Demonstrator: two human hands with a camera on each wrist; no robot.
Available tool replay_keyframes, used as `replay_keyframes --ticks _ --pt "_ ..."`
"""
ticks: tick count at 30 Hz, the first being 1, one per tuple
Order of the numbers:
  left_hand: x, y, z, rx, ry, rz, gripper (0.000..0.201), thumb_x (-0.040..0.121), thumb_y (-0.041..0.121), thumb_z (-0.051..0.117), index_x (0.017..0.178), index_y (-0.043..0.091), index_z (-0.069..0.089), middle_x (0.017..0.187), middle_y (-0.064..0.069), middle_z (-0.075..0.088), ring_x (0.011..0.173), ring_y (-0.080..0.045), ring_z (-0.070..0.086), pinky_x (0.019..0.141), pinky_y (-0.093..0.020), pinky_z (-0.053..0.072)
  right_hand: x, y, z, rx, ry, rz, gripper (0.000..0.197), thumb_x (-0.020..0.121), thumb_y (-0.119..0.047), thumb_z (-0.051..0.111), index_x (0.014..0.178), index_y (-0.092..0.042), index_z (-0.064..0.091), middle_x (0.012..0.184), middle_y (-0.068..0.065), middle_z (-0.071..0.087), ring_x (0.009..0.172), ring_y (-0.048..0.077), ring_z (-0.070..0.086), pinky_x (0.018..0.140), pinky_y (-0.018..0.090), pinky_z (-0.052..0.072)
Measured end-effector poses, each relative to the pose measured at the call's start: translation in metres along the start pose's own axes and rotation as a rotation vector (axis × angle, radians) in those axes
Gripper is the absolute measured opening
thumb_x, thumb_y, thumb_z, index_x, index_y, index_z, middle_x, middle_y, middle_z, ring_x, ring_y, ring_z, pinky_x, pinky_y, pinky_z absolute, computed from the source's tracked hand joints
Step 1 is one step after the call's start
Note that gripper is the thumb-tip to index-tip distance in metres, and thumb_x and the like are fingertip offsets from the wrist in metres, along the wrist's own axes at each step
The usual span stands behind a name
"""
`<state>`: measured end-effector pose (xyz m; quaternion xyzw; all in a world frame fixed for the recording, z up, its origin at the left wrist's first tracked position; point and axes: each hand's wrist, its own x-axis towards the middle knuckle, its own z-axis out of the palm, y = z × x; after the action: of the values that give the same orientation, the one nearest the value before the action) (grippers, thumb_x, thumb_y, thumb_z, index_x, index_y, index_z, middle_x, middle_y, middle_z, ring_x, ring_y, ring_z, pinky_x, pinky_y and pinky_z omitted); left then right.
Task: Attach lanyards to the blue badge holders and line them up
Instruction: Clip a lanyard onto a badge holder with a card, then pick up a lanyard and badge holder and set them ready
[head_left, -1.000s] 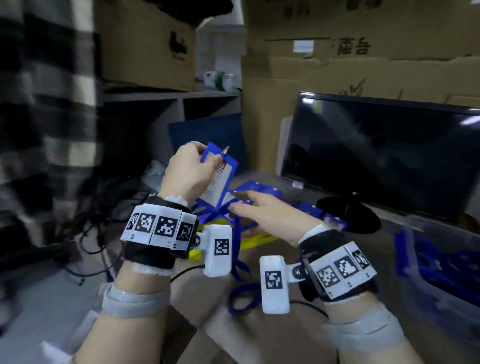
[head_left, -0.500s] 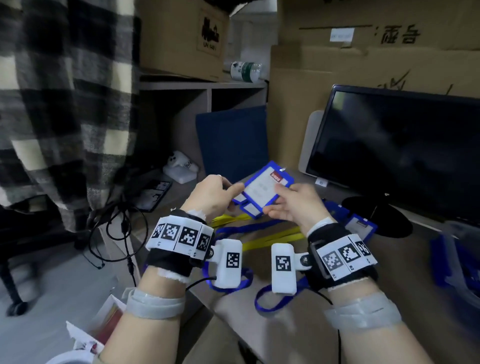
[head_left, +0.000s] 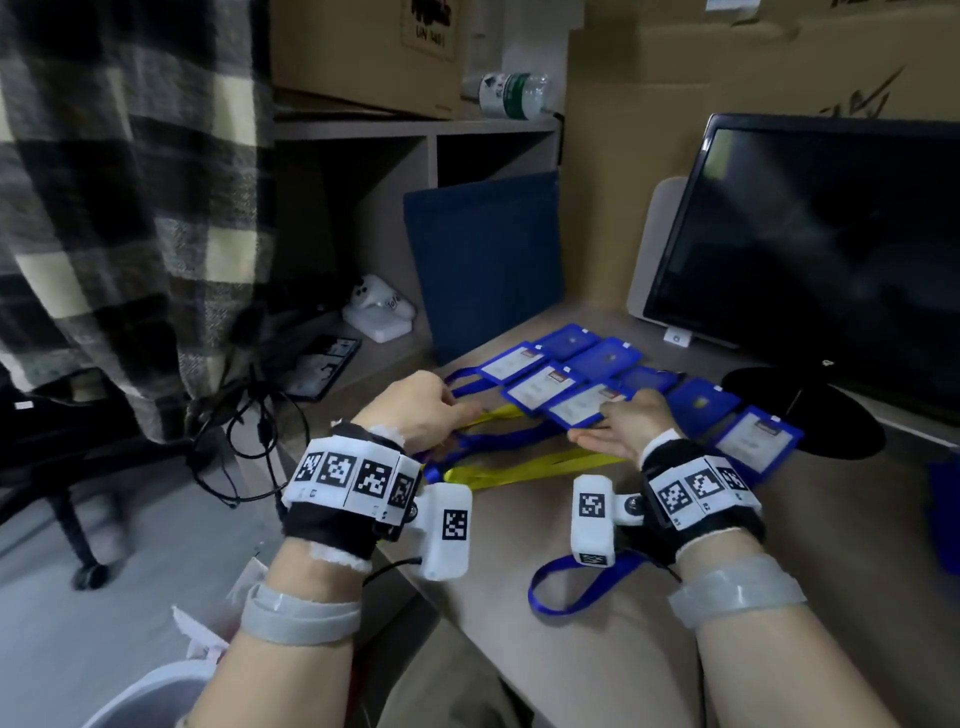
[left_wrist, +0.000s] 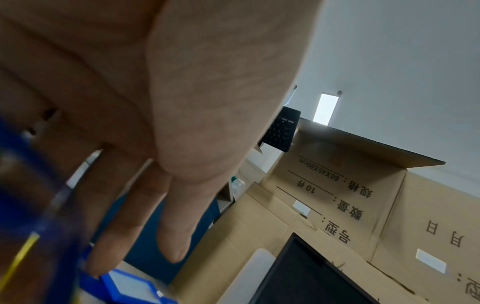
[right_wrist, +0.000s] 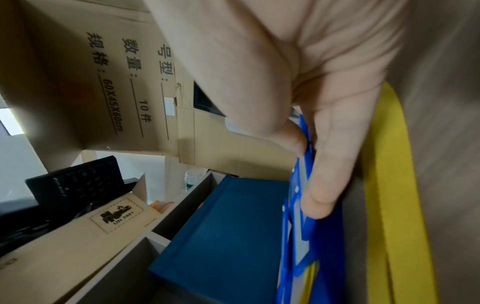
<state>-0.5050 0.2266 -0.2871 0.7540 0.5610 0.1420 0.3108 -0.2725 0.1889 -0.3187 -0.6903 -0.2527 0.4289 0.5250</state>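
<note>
At the middle of the head view, the right hand (head_left: 626, 428) pinches a blue badge holder (head_left: 584, 404) by its near edge, thumb on top, likely to square it with the row on the table (head_left: 597, 649). The left hand (head_left: 415, 408), fingers straight, rests on the lanyards (head_left: 498, 415) just left of it.
</note>
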Motion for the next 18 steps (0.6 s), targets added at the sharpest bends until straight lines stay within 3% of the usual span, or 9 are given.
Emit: replay_keyframes --ticks 1,3,6,8,10,13,18 --pt "0.001 0.003 0.004 0.023 0.006 0.008 0.049 0.09 0.057 0.061 0.091 0.01 0.073 0.07 -0.003 0.071 0.063 -0.019 0.064 0.065 -0.03 0.05 0.003 0.002 -0.002 -0.012 -0.001 0.02 0.03 0.102 0.008 0.029 0.129 0.009 0.042 0.105 0.036 0.061 0.041 0.028 0.067 0.035 0.027 0.052" --pt "0.004 0.01 0.009 0.024 0.051 0.053 0.057 0.088 0.062 0.059 0.093 0.006 0.072 0.077 -0.008 0.068 0.074 -0.023 0.063 0.072 -0.035 0.051 0.006 0.003 -0.005 0.003 -0.016 0.049 0.028 0.1 0.01 0.03 0.124 0.007 0.044 0.117 0.032 0.059 0.06 0.035 0.069 0.042 0.032 0.056" --pt "0.013 0.032 0.014 -0.078 0.091 0.125 0.041 0.09 0.05 0.061 0.095 0.011 0.072 0.085 0.0 0.07 0.083 -0.02 0.065 0.078 -0.037 0.053 0.002 -0.004 -0.014 -0.008 -0.065 0.012 0.02 0.101 0.008 0.038 0.118 0.0 0.045 0.119 0.022 0.055 0.092 0.038 0.063 0.075 0.04 0.057" --pt "0.018 0.053 0.021 -0.131 0.08 0.173 0.034 0.091 0.046 0.061 0.097 0.014 0.073 0.09 -0.006 0.073 0.09 -0.025 0.068 0.082 -0.038 0.054 -0.004 -0.011 -0.029 -0.009 -0.077 -0.027 0.02 0.102 0.003 0.044 0.12 -0.002 0.049 0.117 0.018 0.056 0.1 0.038 0.062 0.08 0.04 0.054" --pt "0.019 0.081 0.034 -0.177 0.062 0.216 0.034 0.091 0.044 0.061 0.097 0.012 0.072 0.095 -0.011 0.073 0.092 -0.028 0.069 0.084 -0.042 0.055 -0.014 -0.019 -0.052 -0.028 -0.071 -0.057 0.021 0.101 -0.001 0.05 0.122 -0.003 0.05 0.115 0.017 0.06 0.097 0.036 0.066 0.071 0.035 0.059" --pt "0.02 0.131 0.062 -0.232 0.009 0.279 0.035 0.093 0.041 0.062 0.099 0.008 0.07 0.085 -0.008 0.072 0.08 -0.023 0.068 0.07 -0.035 0.05 -0.033 -0.031 -0.099 -0.092 -0.062 -0.126 0.031 0.101 -0.009 0.055 0.131 -0.002 0.053 0.108 0.015 0.065 0.078 0.025 0.068 0.051 0.025 0.059" --pt "0.005 0.234 0.124 -0.374 -0.1 0.44 0.019 0.093 0.038 0.064 0.084 0.023 0.068 0.079 0.001 0.072 0.069 -0.017 0.068 0.062 -0.026 0.048 -0.08 -0.049 -0.205 -0.107 0.096 -0.27 0.023 0.099 -0.014 0.06 0.122 -0.012 0.062 0.109 0.01 0.07 0.067 0.019 0.066 0.045 0.02 0.053"
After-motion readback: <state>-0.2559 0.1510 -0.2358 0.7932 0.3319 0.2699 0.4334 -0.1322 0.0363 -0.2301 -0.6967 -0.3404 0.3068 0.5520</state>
